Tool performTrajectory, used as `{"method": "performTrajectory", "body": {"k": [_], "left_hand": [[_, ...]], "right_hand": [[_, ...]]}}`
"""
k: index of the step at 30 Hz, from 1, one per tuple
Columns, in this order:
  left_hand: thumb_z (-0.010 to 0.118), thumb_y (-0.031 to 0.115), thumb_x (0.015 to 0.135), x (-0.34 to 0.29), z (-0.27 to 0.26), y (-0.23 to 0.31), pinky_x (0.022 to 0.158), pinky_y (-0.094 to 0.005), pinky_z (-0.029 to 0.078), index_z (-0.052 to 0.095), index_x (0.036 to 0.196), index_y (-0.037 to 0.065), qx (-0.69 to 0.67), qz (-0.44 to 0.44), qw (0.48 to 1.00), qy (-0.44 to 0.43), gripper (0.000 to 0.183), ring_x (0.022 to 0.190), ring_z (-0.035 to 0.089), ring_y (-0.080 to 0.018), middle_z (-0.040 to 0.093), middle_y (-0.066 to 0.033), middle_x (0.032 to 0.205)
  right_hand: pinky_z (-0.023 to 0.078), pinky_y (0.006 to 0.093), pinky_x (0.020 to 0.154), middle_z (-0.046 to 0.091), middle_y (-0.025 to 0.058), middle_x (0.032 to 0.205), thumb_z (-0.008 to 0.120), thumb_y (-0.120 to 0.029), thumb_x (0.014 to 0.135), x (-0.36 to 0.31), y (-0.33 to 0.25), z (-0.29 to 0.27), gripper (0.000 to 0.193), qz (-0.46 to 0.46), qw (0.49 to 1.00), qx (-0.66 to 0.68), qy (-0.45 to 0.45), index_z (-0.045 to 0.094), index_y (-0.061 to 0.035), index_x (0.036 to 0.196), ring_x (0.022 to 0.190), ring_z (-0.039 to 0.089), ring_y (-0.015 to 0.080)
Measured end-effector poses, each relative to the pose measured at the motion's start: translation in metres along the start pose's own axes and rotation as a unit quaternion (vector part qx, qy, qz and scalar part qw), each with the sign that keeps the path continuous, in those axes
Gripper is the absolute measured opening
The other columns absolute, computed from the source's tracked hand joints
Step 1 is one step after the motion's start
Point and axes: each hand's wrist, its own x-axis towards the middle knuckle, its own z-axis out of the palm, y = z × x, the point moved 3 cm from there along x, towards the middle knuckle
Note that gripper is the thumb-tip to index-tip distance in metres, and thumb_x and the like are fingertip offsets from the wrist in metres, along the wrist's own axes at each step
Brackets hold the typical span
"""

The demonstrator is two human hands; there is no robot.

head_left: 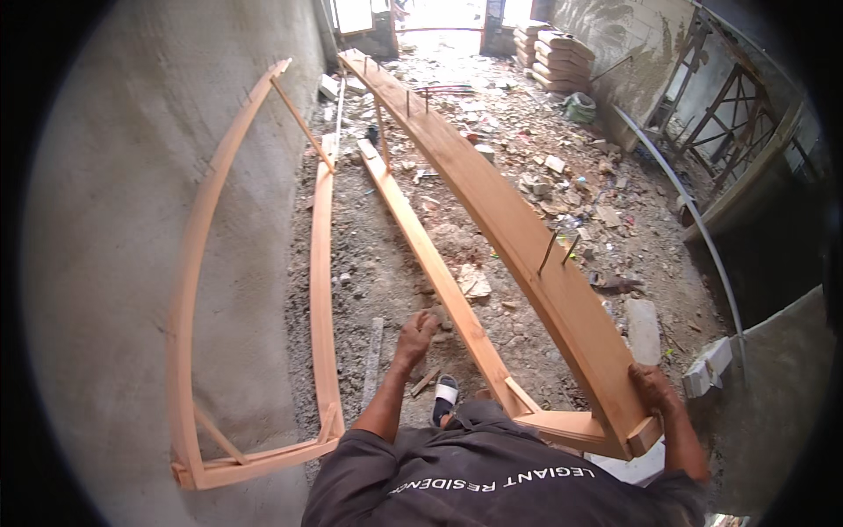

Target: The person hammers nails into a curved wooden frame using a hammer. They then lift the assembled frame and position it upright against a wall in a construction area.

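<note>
A large wooden door frame (492, 198) stands on its side before me, its wide plank face up with metal spikes sticking out of it. My right hand (654, 386) grips the outer edge of that plank near its close end, the fingers partly hidden. My left hand (417, 338) hangs in the air left of the frame's lower rail (448, 285), its fingers curled with nothing visible in them. A second wooden frame (321, 263) leans along the left wall, with thin diagonal braces at its corners.
Rubble and scraps (544, 189) cover the ground. Stacked sacks (562, 61) stand at the far right, near a bright doorway (439, 44). White blocks (708, 367) lie close on the right, beside a long curved pipe (694, 211). A plastered wall (114, 263) bounds the left.
</note>
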Motion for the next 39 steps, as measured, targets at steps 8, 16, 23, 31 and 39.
{"method": "performTrajectory", "body": {"k": [8, 16, 23, 31, 39], "left_hand": [[0.056, 0.033, 0.089, 0.149, 0.024, 0.024, 0.074, -0.0309, 0.044, 0.053, 0.107, 0.001, -0.156, -0.018, 0.987, -0.023, 0.037, 0.087, 0.055, -0.0169, 0.057, -0.0075, 0.096], [0.049, 0.074, 0.071, 0.304, 0.031, 0.116, 0.084, -0.0472, 0.042, 0.019, 0.14, 0.018, -0.245, -0.127, 0.959, -0.063, 0.094, 0.114, 0.045, -0.03, 0.04, -0.0156, 0.129], [0.059, 0.066, 0.071, 0.366, 0.046, 0.134, 0.08, -0.0403, 0.043, 0.027, 0.137, 0.017, -0.305, -0.12, 0.926, -0.188, 0.088, 0.109, 0.046, -0.0242, 0.04, -0.0081, 0.13], [0.065, 0.042, 0.074, 0.397, 0.061, 0.13, 0.065, -0.0321, 0.049, 0.052, 0.094, 0.015, -0.357, -0.107, 0.912, -0.171, 0.036, 0.086, 0.056, -0.0186, 0.053, -0.0038, 0.096], [0.063, 0.042, 0.074, 0.409, 0.1, 0.133, 0.072, -0.0355, 0.048, 0.051, 0.096, 0.013, -0.339, -0.126, 0.916, -0.172, 0.038, 0.09, 0.054, -0.0197, 0.053, -0.0035, 0.096]], "right_hand": [[0.046, 0.0318, 0.077, 0.066, 0.0111, 0.093, 0.049, -0.049, 0.087, -0.004, 0.001, -0.001, 0.05, 0.017, 0.979, -0.187, 0.085, 0.061, -0.0062, 0.109, 0.084, 0.06, 0.0172], [0.045, 0.0376, 0.081, 0.066, 0.0143, 0.093, 0.037, -0.069, 0.08, -0.012, -0.037, 0.016, 0.067, 0.22, 0.943, -0.168, 0.184, 0.065, -0.011, 0.1, 0.09, 0.061, 0.0317], [0.043, 0.0397, 0.089, 0.062, 0.0151, 0.105, 0.043, -0.064, 0.08, -0.024, -0.053, 0.039, 0.06, 0.293, 0.859, -0.263, 0.326, 0.063, -0.015, 0.107, 0.1, 0.058, 0.0309], [0.046, 0.0349, 0.065, 0.061, 0.0124, 0.075, 0.054, -0.027, 0.086, -0.009, -0.072, 0.098, 0.026, 0.08, 0.739, -0.097, 0.662, 0.058, -0.0016, 0.079, 0.068, 0.06, 0.0262], [0.043, 0.0357, 0.089, 0.046, 0.0165, 0.126, 0.073, -0.026, 0.074, 0.169, -0.08, 0.242, 0.072, 0.059, 0.87, 0.28, 0.401, 0.036, -0.0069, 0.132, 0.106, 0.053, 0.0275]]}}
